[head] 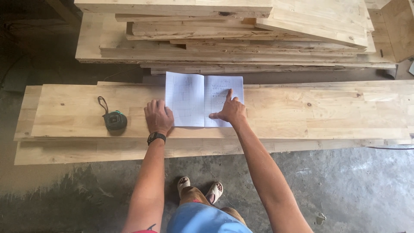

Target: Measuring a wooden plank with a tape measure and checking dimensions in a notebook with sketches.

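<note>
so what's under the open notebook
The open notebook lies flat on a long pale wooden board, which rests on more boards. The left hand presses its left edge; the right hand points at the right page. The wood beneath the pages is hidden.

— What does the open notebook (196, 103) show?
— Grid lines and handwriting, too small to make out. The right hand (232, 111) covers its lower right page, the left hand (158, 116) its left edge.
— And the stacked boards (241, 39)?
— Cut off by the top edge; the long plank (302, 112) runs off right.
</note>
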